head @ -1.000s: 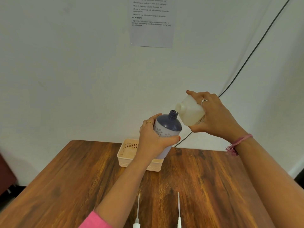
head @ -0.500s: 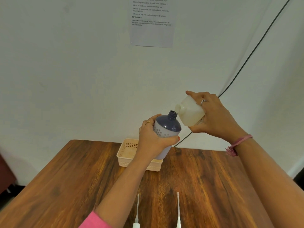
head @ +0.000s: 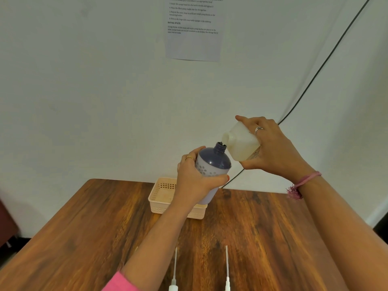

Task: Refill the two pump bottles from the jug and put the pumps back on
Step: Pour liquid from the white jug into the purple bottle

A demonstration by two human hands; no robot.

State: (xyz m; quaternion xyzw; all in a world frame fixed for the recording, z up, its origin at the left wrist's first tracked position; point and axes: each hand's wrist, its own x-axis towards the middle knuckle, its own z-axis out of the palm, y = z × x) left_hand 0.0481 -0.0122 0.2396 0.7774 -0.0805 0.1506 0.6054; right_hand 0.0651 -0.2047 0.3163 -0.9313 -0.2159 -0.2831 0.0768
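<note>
A left hand (head: 196, 181) grips a purple pump bottle (head: 212, 164) in mid-air, neck open and tilted toward a translucent jug (head: 241, 143) tipped on its side in the right hand (head: 273, 148), spout just beside the bottle's mouth. Below, a cream basket (head: 161, 198) sits on the wooden table (head: 84, 238); two white pumps (head: 174, 269) lie at its near edge.

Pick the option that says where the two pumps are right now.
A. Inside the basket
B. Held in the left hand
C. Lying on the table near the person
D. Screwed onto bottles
C: both pumps lie on the table, dip tubes pointing toward the basket.
</note>
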